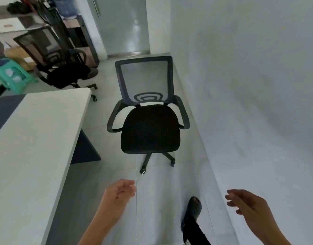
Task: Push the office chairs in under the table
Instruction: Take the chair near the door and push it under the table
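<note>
A black office chair (149, 128) with a mesh back stands on the floor ahead of me, seat facing me, to the right of the table's end and apart from it. The white table (33, 138) fills the left side. A second black office chair (63, 75) stands farther back beyond the table's far end. My left hand (119, 192) hangs low at the centre, fingers loosely curled, holding nothing. My right hand (247, 204) is low at the right, fingers apart and empty. Neither hand touches a chair.
A white wall (249, 85) runs close along the right side of the near chair. A green plastic stool (12, 75) and cardboard boxes stand at the far left. A glass door (124, 25) is at the back. My shoe (193, 207) steps on the tiled floor.
</note>
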`<action>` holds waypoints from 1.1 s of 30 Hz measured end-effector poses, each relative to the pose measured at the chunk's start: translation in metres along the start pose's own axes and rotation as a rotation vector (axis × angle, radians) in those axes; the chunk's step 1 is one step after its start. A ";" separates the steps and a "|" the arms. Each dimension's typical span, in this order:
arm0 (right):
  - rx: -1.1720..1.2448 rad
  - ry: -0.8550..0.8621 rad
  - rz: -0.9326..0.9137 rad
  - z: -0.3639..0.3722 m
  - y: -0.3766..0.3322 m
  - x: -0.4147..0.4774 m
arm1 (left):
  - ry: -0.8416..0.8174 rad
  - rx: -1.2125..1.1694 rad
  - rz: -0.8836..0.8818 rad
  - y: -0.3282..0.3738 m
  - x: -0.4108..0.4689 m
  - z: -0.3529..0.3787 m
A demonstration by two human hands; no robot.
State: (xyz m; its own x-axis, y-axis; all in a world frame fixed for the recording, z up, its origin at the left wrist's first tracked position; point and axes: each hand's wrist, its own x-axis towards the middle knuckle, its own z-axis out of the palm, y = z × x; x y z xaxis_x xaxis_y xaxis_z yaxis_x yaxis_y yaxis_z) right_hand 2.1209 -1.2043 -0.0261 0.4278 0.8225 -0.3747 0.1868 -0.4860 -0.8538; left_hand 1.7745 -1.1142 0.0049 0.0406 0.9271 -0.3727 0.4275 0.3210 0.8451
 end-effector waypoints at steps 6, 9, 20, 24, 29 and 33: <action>0.005 -0.030 -0.042 -0.012 -0.058 0.135 | 0.043 0.031 -0.031 0.063 0.106 0.032; -0.016 -0.076 -0.081 -0.016 -0.096 0.200 | 0.068 0.018 -0.017 0.100 0.150 0.043; -0.159 -0.204 -0.140 0.045 -0.188 0.385 | 0.175 -0.099 -0.139 0.138 0.304 0.018; -0.203 -0.203 -0.187 0.068 -0.232 0.440 | 0.151 -0.095 -0.131 0.169 0.386 0.003; -0.230 -0.193 -0.239 0.081 -0.292 0.508 | 0.084 -0.026 -0.049 0.229 0.484 0.000; -0.301 -0.232 -0.299 0.094 -0.328 0.572 | 0.104 -0.019 -0.034 0.263 0.554 0.005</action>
State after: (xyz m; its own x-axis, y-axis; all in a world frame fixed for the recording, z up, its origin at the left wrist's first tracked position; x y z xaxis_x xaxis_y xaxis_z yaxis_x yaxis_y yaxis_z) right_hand 2.2208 -0.5467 0.0054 0.1146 0.9667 -0.2288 0.5338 -0.2542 -0.8065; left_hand 1.9142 -0.5174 0.0189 -0.0677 0.9302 -0.3606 0.4095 0.3555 0.8402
